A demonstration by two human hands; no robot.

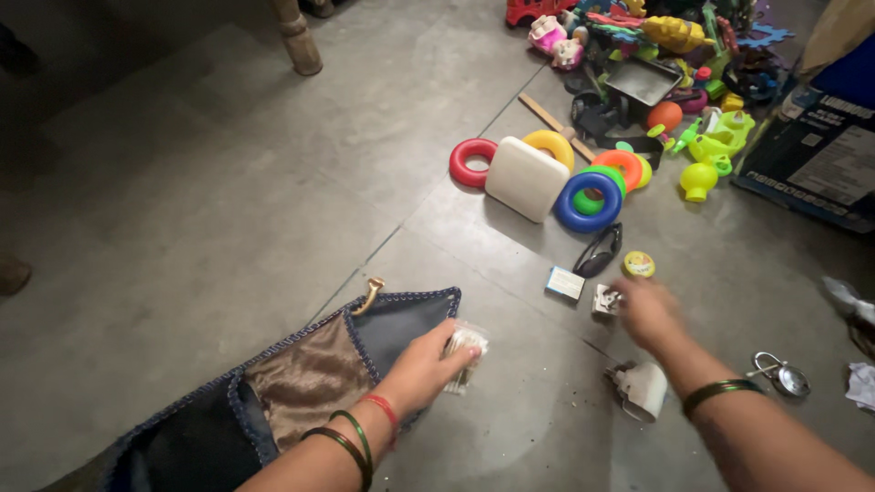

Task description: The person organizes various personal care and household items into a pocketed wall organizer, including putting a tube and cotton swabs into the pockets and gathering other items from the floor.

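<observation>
Grey concrete floor (228,200), crossed by thin joint lines, carries everything seen. A small clear packet (465,353) with pale contents is pinched in the left hand (424,369), the fingers closed around it, just beside the corner of a dark blue cloth pouch (319,374) with a brown satin panel and stitched edging that lies flat on the floor. Red and green bangles are worn on that wrist. The right hand (645,310) is blurred; it is held low over a small pale object (605,301), and whether its fingers are spread or closed cannot be told. A green bangle is seen on that forearm.

Just beside the right hand lie a small white and blue box (565,283), a yellow round tin (639,264) and dark sunglasses (599,251). A white torn object (641,390) lies below the right wrist, and a metal padlock (782,375) lies near the right forearm.

Farther off, coloured stacking rings (588,196) in red, yellow, blue, green and orange are gathered round a white rounded block (526,178). A heap of plastic toys (656,64) fills the far right corner, next to a dark printed carton (820,155). A wooden furniture leg (298,36) stands at the far edge.
</observation>
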